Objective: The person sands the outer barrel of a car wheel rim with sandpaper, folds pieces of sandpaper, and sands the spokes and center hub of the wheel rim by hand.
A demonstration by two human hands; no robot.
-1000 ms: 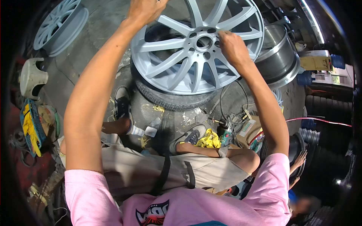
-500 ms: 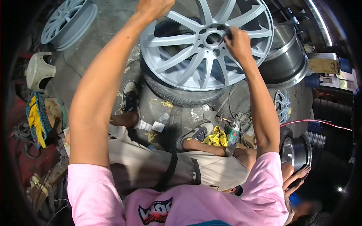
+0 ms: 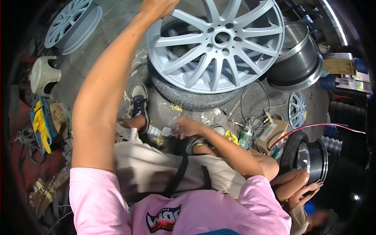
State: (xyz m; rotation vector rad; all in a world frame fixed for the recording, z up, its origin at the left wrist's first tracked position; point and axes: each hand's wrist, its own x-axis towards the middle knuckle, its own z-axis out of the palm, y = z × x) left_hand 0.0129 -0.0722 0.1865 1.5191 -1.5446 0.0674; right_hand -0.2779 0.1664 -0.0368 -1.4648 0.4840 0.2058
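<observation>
A grey-painted alloy wheel rim with many spokes lies face up, tilted, on top of a black tire. My left hand, partly cut off by the top edge, grips the upper left edge of the rim. Below the tire, away from the wheel, is my right hand. Its fingers are curled and slightly blurred around something greyish that I cannot make out. Beside it are my shoe and a small white piece on the floor.
A second grey rim stands at upper left, near a white stool and a basket with yellow gloves. Bare metal rims, a cardboard box, hoses and a green bottle lie right. Another person's hands touch a rim.
My right hand has left the wheel's hub and moved down and left, towards my feet. My left hand stays at the rim's edge.
</observation>
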